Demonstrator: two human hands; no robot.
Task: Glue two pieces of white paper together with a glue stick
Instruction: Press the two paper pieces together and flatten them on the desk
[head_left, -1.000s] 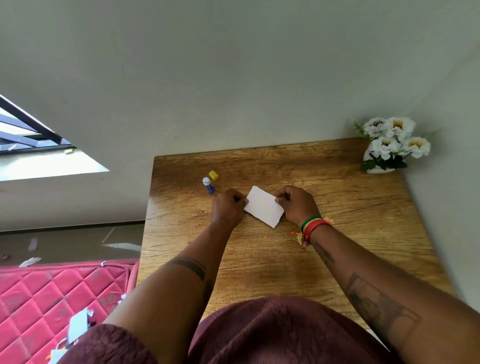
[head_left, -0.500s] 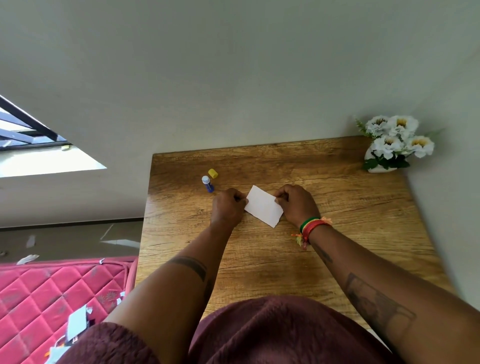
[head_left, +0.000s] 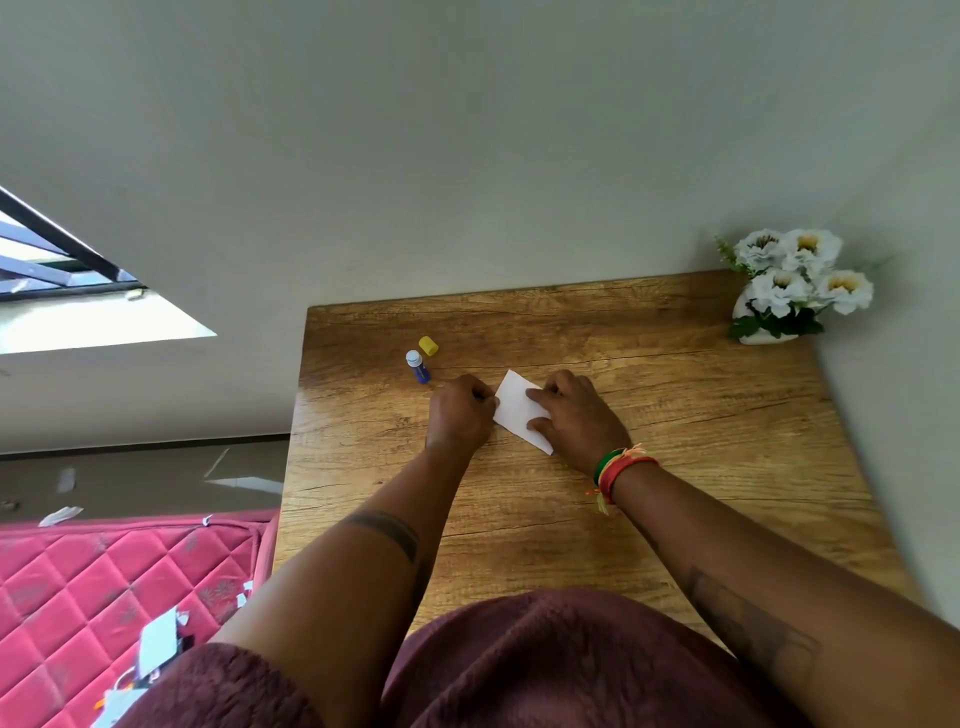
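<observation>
A small white paper (head_left: 514, 405) lies flat on the wooden table (head_left: 675, 415); I cannot tell one sheet from two stacked. My left hand (head_left: 460, 413) pinches its left edge with closed fingers. My right hand (head_left: 576, 415) lies over its right half, fingers spread and pressing down on it. An uncapped blue glue stick (head_left: 418, 367) lies on the table just up and left of my left hand. Its yellow cap (head_left: 428, 345) sits apart beside it.
A white vase of white flowers (head_left: 795, 291) stands in the table's far right corner against the wall. To the left, below the table edge, lies a pink quilted mattress (head_left: 78, 582) with paper scraps on it.
My right hand has slid leftward from the paper's right edge onto its top. The left hand and the glue stick have stayed in place.
</observation>
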